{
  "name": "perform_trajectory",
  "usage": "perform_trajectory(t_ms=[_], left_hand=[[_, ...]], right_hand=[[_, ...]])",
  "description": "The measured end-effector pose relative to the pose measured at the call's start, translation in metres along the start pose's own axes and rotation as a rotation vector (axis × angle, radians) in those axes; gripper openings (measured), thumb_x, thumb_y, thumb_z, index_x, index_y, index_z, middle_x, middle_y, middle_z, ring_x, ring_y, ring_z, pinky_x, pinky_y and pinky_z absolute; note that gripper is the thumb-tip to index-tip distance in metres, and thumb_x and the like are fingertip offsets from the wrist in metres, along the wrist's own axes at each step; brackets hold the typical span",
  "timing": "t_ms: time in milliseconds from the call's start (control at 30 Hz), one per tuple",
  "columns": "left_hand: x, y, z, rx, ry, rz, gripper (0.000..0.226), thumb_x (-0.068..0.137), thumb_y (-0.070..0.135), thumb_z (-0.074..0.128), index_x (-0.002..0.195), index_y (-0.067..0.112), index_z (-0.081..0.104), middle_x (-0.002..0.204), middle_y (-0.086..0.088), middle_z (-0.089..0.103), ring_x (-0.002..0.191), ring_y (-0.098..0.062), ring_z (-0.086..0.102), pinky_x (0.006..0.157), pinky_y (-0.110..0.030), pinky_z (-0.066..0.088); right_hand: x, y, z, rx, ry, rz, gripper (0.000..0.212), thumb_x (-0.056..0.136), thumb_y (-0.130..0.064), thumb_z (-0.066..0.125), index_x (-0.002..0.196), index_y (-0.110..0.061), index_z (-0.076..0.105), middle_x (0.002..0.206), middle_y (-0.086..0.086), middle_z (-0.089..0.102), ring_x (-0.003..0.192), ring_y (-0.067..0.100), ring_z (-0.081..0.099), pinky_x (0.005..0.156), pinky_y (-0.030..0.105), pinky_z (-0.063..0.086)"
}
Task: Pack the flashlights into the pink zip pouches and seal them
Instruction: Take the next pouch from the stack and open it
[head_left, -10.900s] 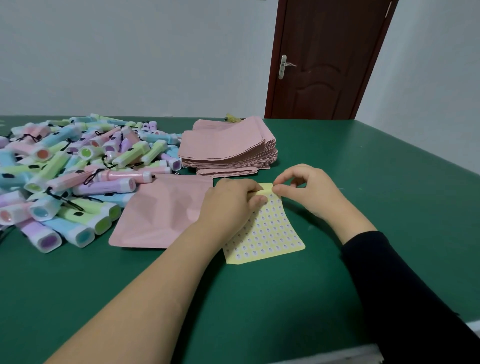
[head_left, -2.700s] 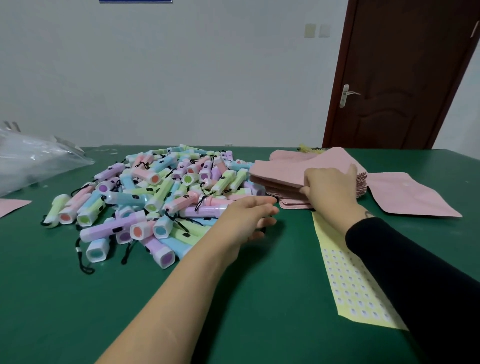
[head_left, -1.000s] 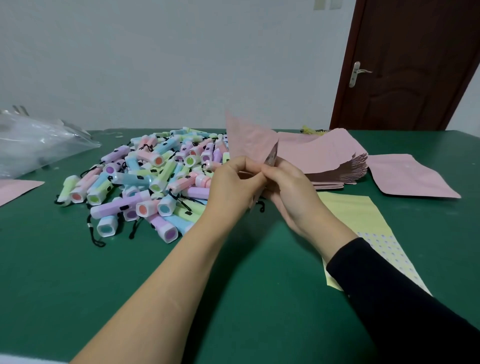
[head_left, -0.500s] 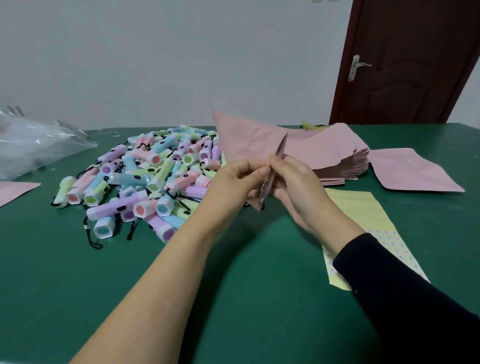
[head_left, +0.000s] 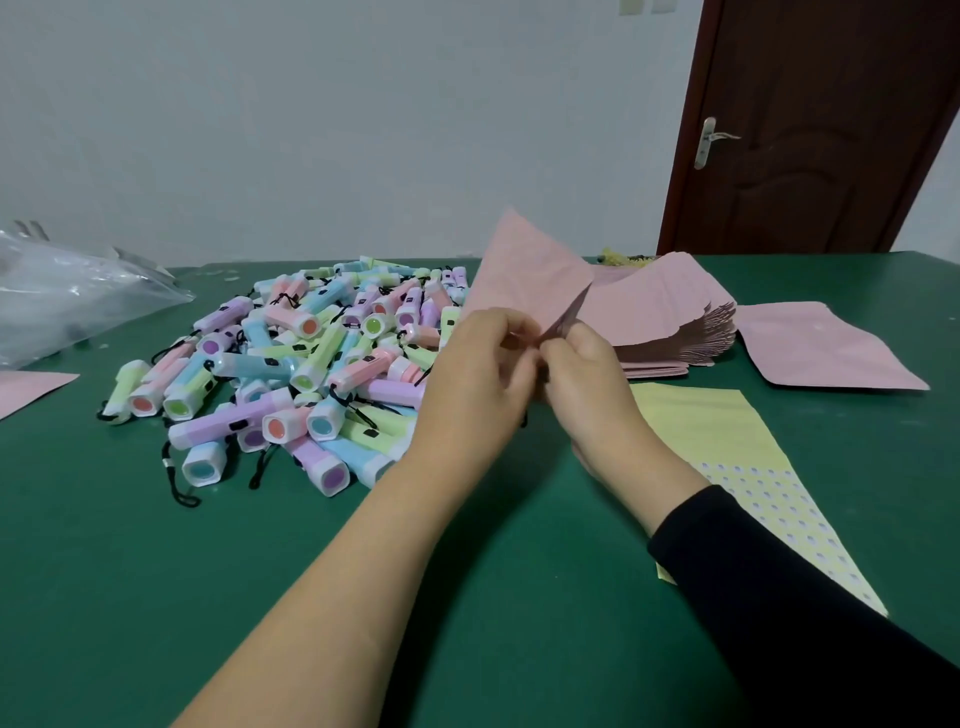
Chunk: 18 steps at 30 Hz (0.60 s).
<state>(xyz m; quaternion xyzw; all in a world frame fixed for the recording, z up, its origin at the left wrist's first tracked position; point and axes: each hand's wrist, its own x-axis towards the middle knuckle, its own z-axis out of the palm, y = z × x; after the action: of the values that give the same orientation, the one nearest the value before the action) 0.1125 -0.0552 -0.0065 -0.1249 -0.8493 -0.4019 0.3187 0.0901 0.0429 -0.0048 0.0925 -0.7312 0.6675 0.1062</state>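
- One pink zip pouch (head_left: 524, 280) is held up off the table at centre, its far corner pointing upward, between the heap of flashlights and the pouch stack.
- Both hands are clamped on its near edge: the left hand (head_left: 483, 364) and the right hand (head_left: 587, 374) each pinch it with curled fingers, knuckles almost touching. Whether the mouth is parted yet is hidden behind the fingers.
- Handling, as I judge it: the pouch looks thin, light and floppy, creasing under its own weight. Its smooth walls probably cling together, so the place to take hold is the mouth edge, one wall per hand, pulling apart gently rather than tugging mid-sheet.
- Flashlights (head_left: 311, 364): dozens, too many and too overlapped to count, piled left of the hands. They look like small, hard, light plastic bodies in pastel colours. Their black wrist cords could snag neighbours, so one is best lifted by its body.
- Pouch stack (head_left: 670, 322): one thick pile just right of the hands, sheets uncountable.
- Loose pouches: one flat pouch (head_left: 826, 353) lies further right of the stack, and one pink corner (head_left: 31, 389) shows at the left edge.
- One yellow sticker sheet (head_left: 727, 441) lies near right, partly under the black sleeve (head_left: 805, 623).
- One clear plastic bag (head_left: 67, 301) sits far left on the green table (head_left: 156, 597).
- One brown door (head_left: 810, 130) stands beyond, far right.
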Motion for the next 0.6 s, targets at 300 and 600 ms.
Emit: perform_trajectory(t_ms=[300, 600], left_hand=[[-0.0007, 0.0018, 0.0027, 0.237, 0.038, 0.021, 0.022, 0.098, 0.016, 0.051, 0.102, 0.012, 0.072, 0.094, -0.003, 0.070, 0.087, -0.021, 0.059, 0.075, -0.030, 0.045], [-0.0015, 0.0039, 0.0013, 0.258, -0.023, 0.052, 0.016, 0.093, 0.014, 0.057, 0.090, 0.006, 0.071, 0.088, -0.009, 0.067, 0.081, -0.027, 0.059, 0.070, -0.039, 0.042]], right_hand=[[-0.0024, -0.0050, -0.0013, -0.220, 0.076, -0.133, 0.032, 0.096, -0.005, 0.040, 0.066, -0.016, 0.038, 0.061, -0.003, 0.045, 0.055, 0.007, 0.038, 0.045, 0.012, 0.032], [0.0002, -0.0034, -0.0050, -0.200, 0.096, -0.037, 0.022, 0.089, -0.006, 0.047, 0.066, -0.009, 0.045, 0.059, 0.001, 0.048, 0.057, 0.017, 0.042, 0.050, 0.025, 0.034]])
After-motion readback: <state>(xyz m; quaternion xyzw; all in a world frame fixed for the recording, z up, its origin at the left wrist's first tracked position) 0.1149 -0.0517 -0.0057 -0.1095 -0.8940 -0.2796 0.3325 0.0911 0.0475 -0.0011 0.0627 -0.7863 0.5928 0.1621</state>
